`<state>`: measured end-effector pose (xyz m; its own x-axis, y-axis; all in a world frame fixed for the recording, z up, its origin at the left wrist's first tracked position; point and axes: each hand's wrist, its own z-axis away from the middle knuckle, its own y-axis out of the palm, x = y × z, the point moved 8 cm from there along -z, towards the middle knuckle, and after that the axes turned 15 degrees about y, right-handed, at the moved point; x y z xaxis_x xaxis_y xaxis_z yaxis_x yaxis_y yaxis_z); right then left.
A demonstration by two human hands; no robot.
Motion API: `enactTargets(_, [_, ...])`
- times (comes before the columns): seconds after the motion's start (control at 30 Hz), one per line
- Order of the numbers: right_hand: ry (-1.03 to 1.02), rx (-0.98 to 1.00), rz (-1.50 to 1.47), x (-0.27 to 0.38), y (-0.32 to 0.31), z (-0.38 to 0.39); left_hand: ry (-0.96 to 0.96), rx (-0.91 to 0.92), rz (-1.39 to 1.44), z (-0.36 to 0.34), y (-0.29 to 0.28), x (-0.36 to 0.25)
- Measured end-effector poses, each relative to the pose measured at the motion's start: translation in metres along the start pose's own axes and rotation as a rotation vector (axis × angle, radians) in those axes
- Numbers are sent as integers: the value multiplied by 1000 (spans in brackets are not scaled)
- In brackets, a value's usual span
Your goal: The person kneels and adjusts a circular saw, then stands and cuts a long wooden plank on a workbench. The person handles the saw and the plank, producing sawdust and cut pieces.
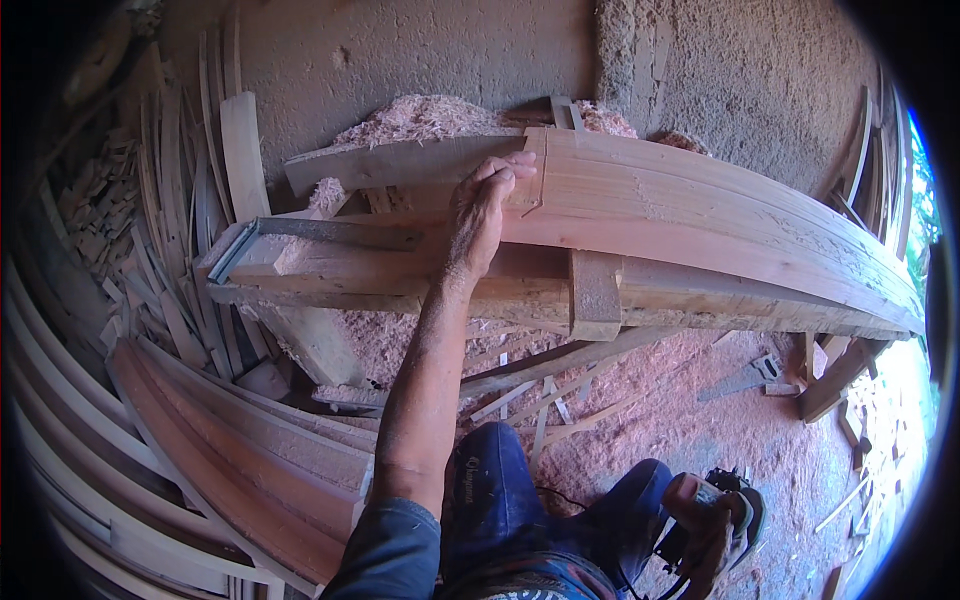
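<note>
A long, thick wooden plank [660, 195] lies across the workbench, with a dark line drawn across it near its left end. My left hand [487, 205] reaches up to that end, its fingers curled against the wood beside the line. At the lower right, close to my knee, my right hand [708, 555] is closed around a dark corded power tool [740, 505]. The tool hangs low, away from the plank; its exact kind cannot be made out. Sawdust coats my left forearm.
A wooden block [596, 295] props the plank above the bench beam [450, 297]. A metal frame [237, 250] sits at the bench's left end. A handsaw [740, 380] lies on the shavings-covered floor. Curved reddish timbers [215, 450] are stacked at left; offcuts lean against the wall.
</note>
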<state>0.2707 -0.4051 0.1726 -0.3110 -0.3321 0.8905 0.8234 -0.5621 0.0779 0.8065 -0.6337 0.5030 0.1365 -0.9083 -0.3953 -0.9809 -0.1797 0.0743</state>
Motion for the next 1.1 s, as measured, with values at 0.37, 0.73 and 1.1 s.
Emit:
enactTargets(0.37, [-560,-173,545,21,44,16,9,-10,-11,0,-1,1])
enactTargets(0.73, [-389,-189,704,1,58,6,-1,-30,15,3,-2,3])
enactTargets(1.1, [-496,-251,784,-1,65,14,18,-19,-2,2,2,2])
